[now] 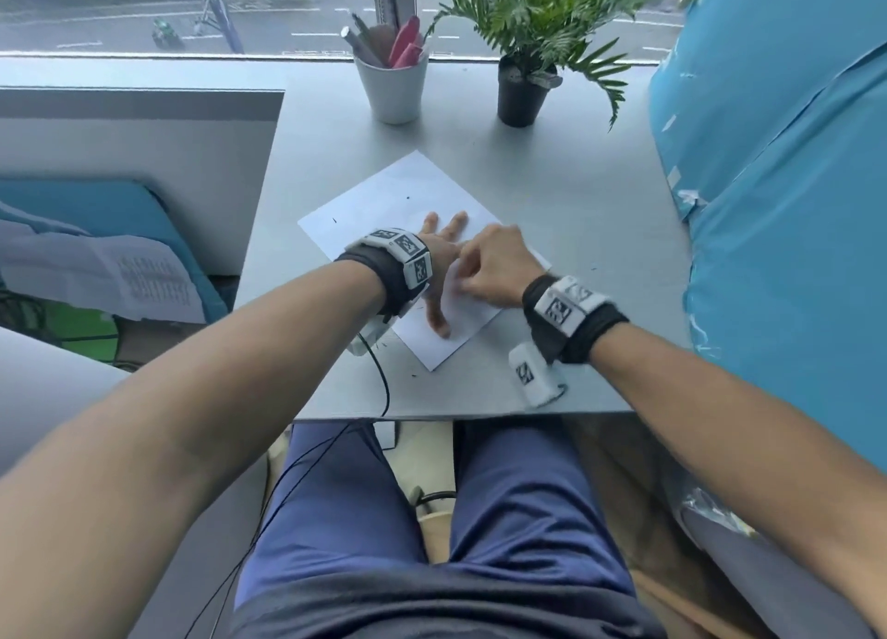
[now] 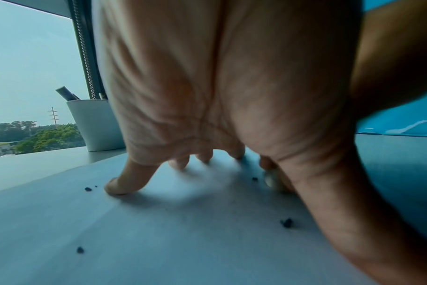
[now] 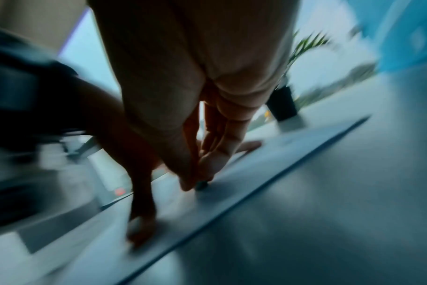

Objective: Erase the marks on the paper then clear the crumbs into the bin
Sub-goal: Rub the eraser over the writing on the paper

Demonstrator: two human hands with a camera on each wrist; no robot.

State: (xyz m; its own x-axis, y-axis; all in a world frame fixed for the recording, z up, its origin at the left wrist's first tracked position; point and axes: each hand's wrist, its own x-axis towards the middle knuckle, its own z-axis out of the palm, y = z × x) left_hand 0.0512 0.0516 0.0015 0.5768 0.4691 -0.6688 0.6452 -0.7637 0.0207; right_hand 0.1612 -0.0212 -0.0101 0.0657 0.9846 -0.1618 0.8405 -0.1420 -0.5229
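A grey tabletop (image 1: 576, 216) carries a paper (image 1: 384, 196) lying askew at its middle, a white cup (image 1: 393, 88) and a black pot (image 1: 521, 93) near the far edge, and dark crumbs (image 2: 287, 223) scattered about.

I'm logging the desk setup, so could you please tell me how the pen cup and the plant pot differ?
The pen cup is white; the plant pot is black. The cup holds pens and other desk tools, while the pot holds a leafy green plant. The cup stands left of the pot and flares wider at its rim. Both stand upright on the grey desk by the window, beyond the paper.
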